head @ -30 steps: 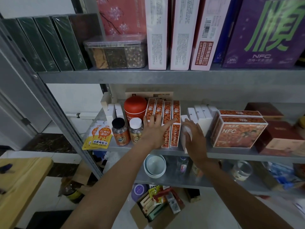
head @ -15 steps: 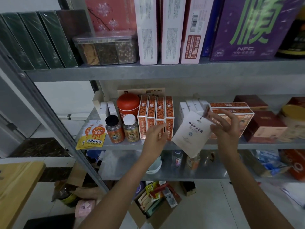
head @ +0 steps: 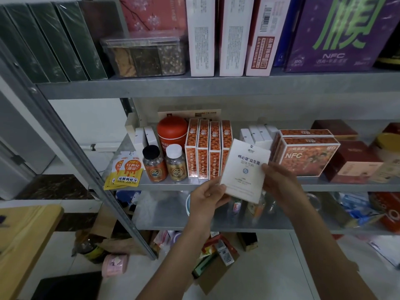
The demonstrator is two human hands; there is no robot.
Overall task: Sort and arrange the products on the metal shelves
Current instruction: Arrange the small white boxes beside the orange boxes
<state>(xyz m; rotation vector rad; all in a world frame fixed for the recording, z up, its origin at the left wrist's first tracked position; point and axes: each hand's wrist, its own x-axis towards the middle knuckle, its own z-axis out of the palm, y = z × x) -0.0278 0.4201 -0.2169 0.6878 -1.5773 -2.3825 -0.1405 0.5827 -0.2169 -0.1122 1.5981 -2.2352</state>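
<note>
Since half a second ago my left grip (head: pixel 207 197) has come off the row of orange boxes (head: pixel 203 148) and joined the white box (head: pixel 245 169), pinching its lower left corner. My right grip (head: pixel 279 180) holds the box's right edge, fingers curled behind it. The box is tilted with its printed face towards me. It hangs in front of the middle shelf (head: pixel 324 187), overlapping the orange boxes, with the NFC carton (head: pixel 307 156) to its right.

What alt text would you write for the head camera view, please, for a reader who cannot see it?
A person holds a tilted white box in front of the middle metal shelf; the left hand grips its lower left corner and the right hand its right edge. Behind it stand a row of orange boxes and a red canister.
</note>
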